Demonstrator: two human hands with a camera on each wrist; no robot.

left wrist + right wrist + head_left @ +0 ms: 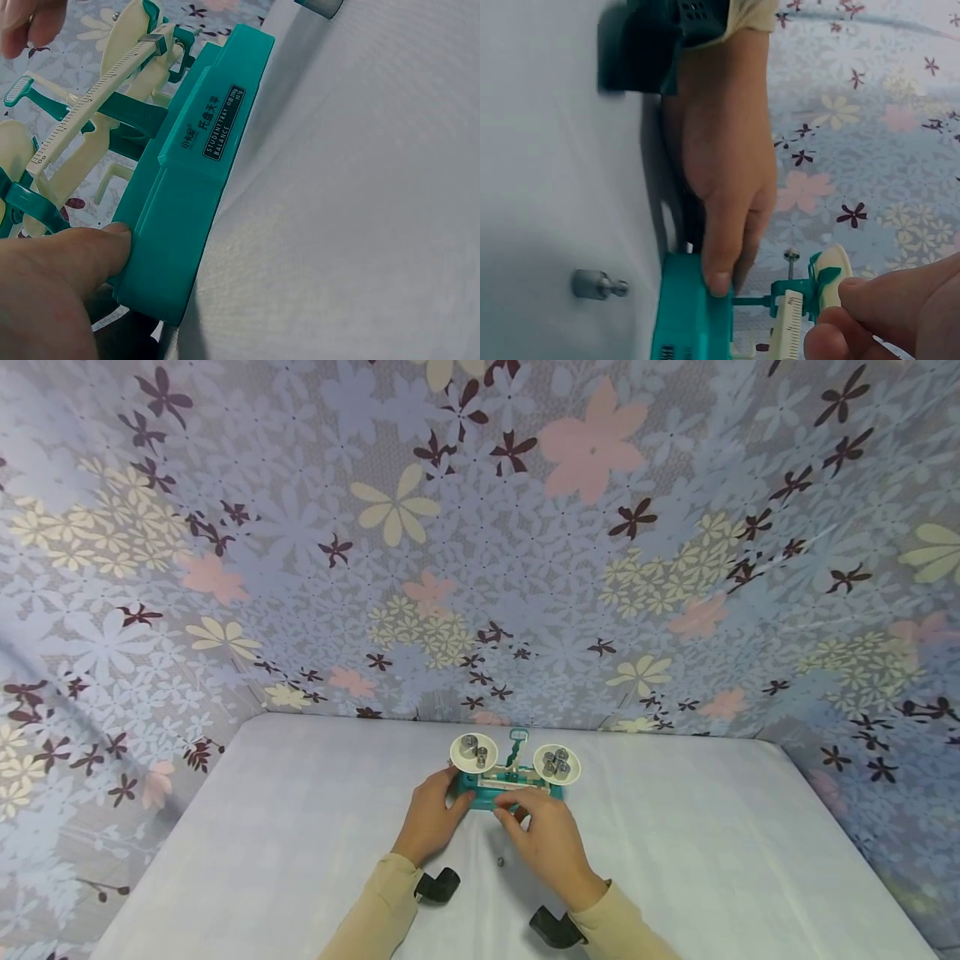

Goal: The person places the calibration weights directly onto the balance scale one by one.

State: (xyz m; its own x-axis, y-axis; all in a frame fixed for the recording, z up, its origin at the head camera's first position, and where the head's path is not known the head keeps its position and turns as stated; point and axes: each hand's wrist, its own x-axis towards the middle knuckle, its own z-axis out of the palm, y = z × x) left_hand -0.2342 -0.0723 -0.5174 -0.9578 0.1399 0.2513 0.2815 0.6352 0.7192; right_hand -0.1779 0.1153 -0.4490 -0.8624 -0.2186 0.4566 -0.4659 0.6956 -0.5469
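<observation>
A teal and cream student tray balance [483, 800] stands on the table. My left hand [429, 817] grips the left end of its base; in the left wrist view the thumb [105, 244] presses the teal side. My right hand [551, 835] hovers at the front of the ruled beam [787, 330], its fingers bent with no object visible between them. The left pan [463, 766] bears metal weights [469, 744] of differing size. On the right pan [573, 775] sit several metal weights [555, 762]. A small rider [154, 42] sits on the beam.
A small metal weight [500, 862] lies on the white cloth [300, 835] in front of the balance, between my forearms. Black wrist-worn devices [438, 887] are at both sleeves. Flower-patterned fabric [480, 568] rises behind the table.
</observation>
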